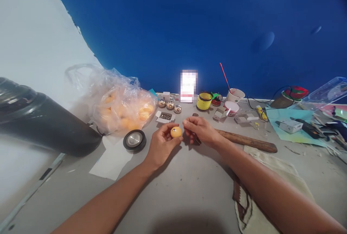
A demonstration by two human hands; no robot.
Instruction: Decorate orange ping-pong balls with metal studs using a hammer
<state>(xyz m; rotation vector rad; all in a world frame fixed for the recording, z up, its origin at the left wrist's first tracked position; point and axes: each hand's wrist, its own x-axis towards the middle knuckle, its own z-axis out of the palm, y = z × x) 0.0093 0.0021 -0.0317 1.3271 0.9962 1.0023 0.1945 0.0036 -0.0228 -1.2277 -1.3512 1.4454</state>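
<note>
table (173, 179): steady base for close work. bag (119, 113) of orange pieces: left side, likely handy for that arm. hammer (246, 141): handle runs rightward, probably for easy grasping. right hand (202, 130): thumb and index pressed together, near the ball but apart; cannot tell whether anything is between them. left hand (160, 146): thumb and fingers pinching the ball (178, 132). box (165, 117) of metal bits: open, just beyond, presumably for picking. ball: over the table between both hands, metal dot (174, 130) in view, seemingly for watching.
</note>
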